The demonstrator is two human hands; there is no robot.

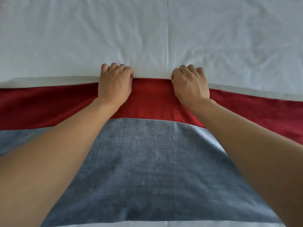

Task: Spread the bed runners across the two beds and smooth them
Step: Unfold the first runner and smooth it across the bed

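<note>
Gripping the bed runner (147,112) by its far red edge, left hand (114,82) at 11 o'clock, right hand (191,84) at 1, fingers curled tight on the fabric. Lying across the white bed (164,38), plenty of open sheet toward 12. Not spotting any labels or writing.

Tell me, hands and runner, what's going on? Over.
Left hand and right hand grip the bed runner at its red far edge. Runner across white sheet. Nothing blocking.
</note>
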